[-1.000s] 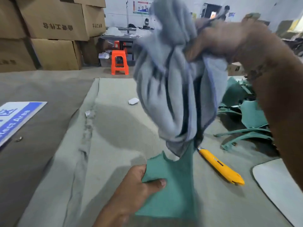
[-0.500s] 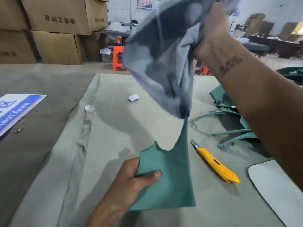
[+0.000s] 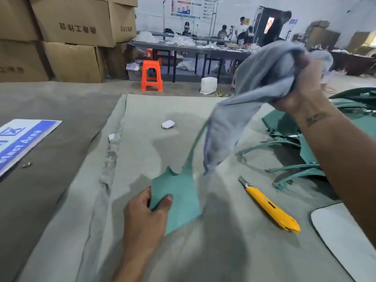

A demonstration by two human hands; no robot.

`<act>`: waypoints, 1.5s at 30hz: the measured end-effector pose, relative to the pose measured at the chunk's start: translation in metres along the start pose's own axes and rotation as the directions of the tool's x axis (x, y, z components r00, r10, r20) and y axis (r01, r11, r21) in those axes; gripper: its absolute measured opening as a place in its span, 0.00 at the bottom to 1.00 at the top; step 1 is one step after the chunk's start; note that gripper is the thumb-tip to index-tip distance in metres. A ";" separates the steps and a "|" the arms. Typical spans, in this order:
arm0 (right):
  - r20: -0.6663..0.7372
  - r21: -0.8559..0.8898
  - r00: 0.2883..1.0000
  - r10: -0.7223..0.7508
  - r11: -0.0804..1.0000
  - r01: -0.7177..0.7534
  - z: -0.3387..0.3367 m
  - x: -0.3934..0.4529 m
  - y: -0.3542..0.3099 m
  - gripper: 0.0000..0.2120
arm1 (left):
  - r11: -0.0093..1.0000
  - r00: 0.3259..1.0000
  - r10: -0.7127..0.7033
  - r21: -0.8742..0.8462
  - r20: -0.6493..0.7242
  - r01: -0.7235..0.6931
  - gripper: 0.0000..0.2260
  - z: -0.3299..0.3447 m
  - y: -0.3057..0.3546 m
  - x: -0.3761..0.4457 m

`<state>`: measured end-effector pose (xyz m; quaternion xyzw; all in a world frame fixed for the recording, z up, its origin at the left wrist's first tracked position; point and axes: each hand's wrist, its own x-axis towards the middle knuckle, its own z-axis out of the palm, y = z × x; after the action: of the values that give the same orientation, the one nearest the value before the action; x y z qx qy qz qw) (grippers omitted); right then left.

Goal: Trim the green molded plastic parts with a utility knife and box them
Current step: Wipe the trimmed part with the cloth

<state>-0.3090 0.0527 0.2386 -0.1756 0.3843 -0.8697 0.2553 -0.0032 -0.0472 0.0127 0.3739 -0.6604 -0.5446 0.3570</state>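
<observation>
On the cloth, left hand [image 3: 145,215] pinches green part [image 3: 179,198] edge; right hand [image 3: 301,86] grips raised rag [image 3: 254,94]

Two bare forearms, no sleeves, gloves, rings or watch showing. Left hand [image 3: 147,214] with short nails. Right hand [image 3: 301,88] above a small dark tattoo [image 3: 316,119] across the inner wrist.
</observation>
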 end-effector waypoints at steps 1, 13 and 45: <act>0.050 0.017 0.998 0.043 0.999 -0.044 -0.008 -0.002 0.004 0.17 | 0.997 0.995 0.038 0.071 -0.096 -0.031 0.07 -0.002 -0.002 0.002; -0.400 -0.833 0.910 0.108 0.371 -0.410 -0.025 -0.025 0.133 0.07 | 0.992 0.956 0.094 0.104 -0.279 -0.068 0.10 0.001 -0.002 0.004; -0.298 -0.615 0.926 -0.233 0.788 0.000 -0.016 -0.010 0.150 0.16 | 0.768 0.922 -0.325 -0.628 -0.210 0.128 0.12 0.004 0.015 0.008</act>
<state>-0.2624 -0.0181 0.1140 -0.1103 0.6698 -0.7322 0.0563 -0.0116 -0.0502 0.0271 0.3981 -0.3384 -0.7007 0.4858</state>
